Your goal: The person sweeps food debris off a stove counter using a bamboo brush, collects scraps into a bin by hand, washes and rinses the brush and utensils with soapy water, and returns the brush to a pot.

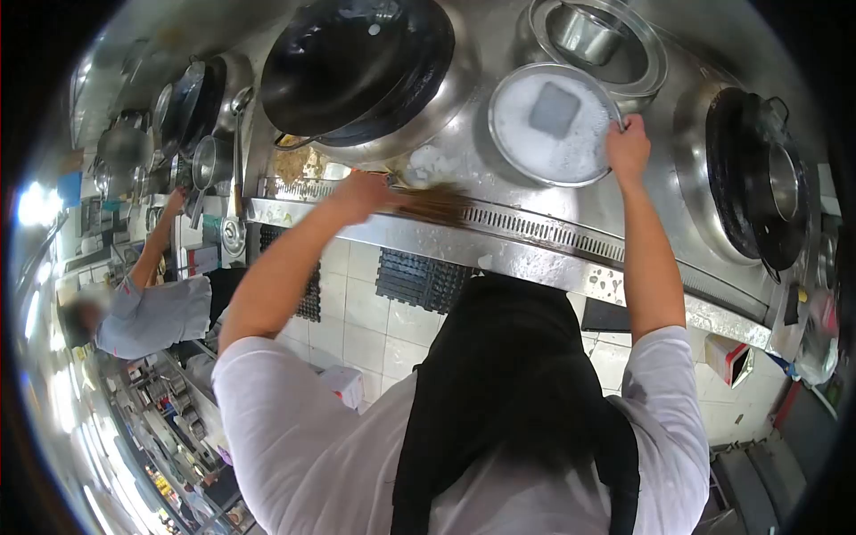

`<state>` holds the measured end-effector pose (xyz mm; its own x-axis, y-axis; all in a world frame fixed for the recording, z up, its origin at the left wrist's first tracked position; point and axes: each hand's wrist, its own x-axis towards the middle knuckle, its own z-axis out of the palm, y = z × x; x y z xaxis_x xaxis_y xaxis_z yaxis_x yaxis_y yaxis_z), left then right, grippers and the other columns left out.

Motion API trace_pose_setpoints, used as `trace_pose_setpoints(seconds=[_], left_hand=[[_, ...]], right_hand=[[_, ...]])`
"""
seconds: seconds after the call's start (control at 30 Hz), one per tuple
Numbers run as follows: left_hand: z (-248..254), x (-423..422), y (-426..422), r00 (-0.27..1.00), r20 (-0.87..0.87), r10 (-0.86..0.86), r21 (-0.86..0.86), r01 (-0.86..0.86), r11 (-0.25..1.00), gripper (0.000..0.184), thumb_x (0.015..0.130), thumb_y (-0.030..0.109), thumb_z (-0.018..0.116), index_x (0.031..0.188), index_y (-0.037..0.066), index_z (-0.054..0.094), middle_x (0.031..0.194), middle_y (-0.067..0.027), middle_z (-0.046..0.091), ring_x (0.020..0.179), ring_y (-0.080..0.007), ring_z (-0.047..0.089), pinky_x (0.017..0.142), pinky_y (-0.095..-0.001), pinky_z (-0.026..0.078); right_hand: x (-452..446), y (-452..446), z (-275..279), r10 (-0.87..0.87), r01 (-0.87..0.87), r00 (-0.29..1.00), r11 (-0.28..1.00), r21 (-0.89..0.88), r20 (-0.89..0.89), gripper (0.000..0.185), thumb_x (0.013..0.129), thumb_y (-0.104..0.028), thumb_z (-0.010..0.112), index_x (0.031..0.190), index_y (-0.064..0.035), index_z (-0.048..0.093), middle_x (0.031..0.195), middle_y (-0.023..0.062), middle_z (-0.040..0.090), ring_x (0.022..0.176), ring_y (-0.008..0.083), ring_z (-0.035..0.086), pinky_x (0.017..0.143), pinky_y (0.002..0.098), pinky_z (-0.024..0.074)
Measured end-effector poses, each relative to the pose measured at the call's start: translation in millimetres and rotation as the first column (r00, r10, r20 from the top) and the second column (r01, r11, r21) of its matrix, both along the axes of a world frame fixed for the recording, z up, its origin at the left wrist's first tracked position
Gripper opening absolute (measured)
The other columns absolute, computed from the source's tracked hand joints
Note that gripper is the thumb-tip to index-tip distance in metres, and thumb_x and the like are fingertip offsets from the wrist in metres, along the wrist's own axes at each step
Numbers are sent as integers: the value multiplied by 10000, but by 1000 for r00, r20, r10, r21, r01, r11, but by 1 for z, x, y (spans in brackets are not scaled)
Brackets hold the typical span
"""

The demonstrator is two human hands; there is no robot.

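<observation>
My left hand (364, 194) is closed round the end of a brown bristle brush (434, 203), which is blurred and lies over the slotted drain strip (535, 228) at the front of the steel stove top. My right hand (629, 148) grips the handle at the right rim of a round metal pan (506, 143). White suds fill the pan, and a grey square pad (555, 111) rests in them. Beside the brush, a patch of foam (432, 163) and brown food scraps (296, 167) lie on the steel.
A large black wok (357, 71) sits at the upper left, another (731, 178) at the right. Behind the pan is a steel pot (584, 34) in a round basin. A ladle (236, 160) lies at the left. Another person (160, 312) works further left.
</observation>
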<state>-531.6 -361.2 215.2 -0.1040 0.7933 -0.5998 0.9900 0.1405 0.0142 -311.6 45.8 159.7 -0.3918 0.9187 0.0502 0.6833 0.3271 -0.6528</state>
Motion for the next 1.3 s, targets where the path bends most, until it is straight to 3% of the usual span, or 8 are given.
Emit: trace_pose_setpoints(seconds=[0.2, 0.37, 0.5, 0.7, 1.0, 1.2, 1.23, 1.3], left_hand=[[66, -13, 3, 996, -38, 82, 151, -76, 986, 584, 737, 13, 596, 1227, 330, 580, 865, -95, 605, 866, -244, 615, 753, -378, 493], [-42, 89, 61, 997, 41, 60, 485, -73, 871, 613, 760, -1, 564, 1273, 332, 531, 907, -95, 577, 852, -281, 593, 733, -407, 489], [-44, 105, -1, 919, 183, 349, 338, -392, 856, 644, 746, 77, 593, 1327, 326, 467, 953, -107, 593, 897, -286, 602, 742, -407, 504], [-30, 116, -15, 806, 206, 555, 393, -587, 707, 503, 723, 175, 614, 1223, 211, 571, 1064, -137, 624, 923, -256, 606, 782, -381, 509], [-126, 84, -4, 905, -26, 424, 735, -270, 621, 481, 828, 238, 549, 1264, 41, 492, 1306, -149, 488, 1196, -324, 474, 1008, -459, 364], [-131, 23, -56, 759, 299, 578, 372, -650, 662, 459, 928, 277, 425, 1339, 71, 418, 1385, -109, 413, 1307, -252, 338, 1075, -453, 275], [-183, 11, -87, 597, 594, 539, 476, -801, 363, 432, 946, 264, 412, 1340, 86, 413, 1402, -134, 382, 1302, -257, 333, 1082, -415, 269], [-96, -47, -124, 834, 197, 515, 261, -551, 792, 428, 861, 175, 494, 1287, 158, 468, 1172, -141, 524, 1054, -266, 499, 912, -408, 391]], right_hand=[[32, 14, -7, -136, 130, 989, 986, 102, 52, 320, 765, -196, 636, 1038, -44, 565, 971, 209, 644, 942, 389, 607, 828, 450, 458], [2, -46, 65, -88, 114, 993, 722, 682, -74, 347, 755, -184, 669, 1065, -49, 587, 1004, 176, 609, 996, 352, 543, 905, 426, 403], [-68, -131, 98, 502, -424, 775, 864, 272, -385, 231, 799, -166, 636, 1003, -60, 615, 966, 150, 613, 940, 329, 574, 852, 416, 440], [-176, -276, 31, 971, -967, 239, 240, 89, -19, 251, 858, -233, 557, 1004, -42, 627, 954, 198, 635, 867, 356, 626, 777, 438, 497], [-301, -395, -152, 914, -984, 167, 176, 10, 369, 256, 858, -171, 508, 1040, -5, 578, 1051, 234, 606, 906, 352, 640, 774, 438, 520], [-291, -424, -67, 943, -914, 192, 272, -300, 272, 259, 804, -100, 516, 1017, 41, 557, 928, 213, 662, 857, 352, 656, 765, 428, 519], [-286, -419, -43, 939, -910, 199, 283, -304, 280, 259, 804, -100, 516, 1017, 41, 557, 928, 213, 662, 857, 352, 656, 765, 428, 519], [-264, -397, 46, 971, -955, 125, 173, -240, 203, 288, 780, -104, 529, 1023, 50, 534, 905, 224, 656, 846, 364, 649, 750, 437, 511]])
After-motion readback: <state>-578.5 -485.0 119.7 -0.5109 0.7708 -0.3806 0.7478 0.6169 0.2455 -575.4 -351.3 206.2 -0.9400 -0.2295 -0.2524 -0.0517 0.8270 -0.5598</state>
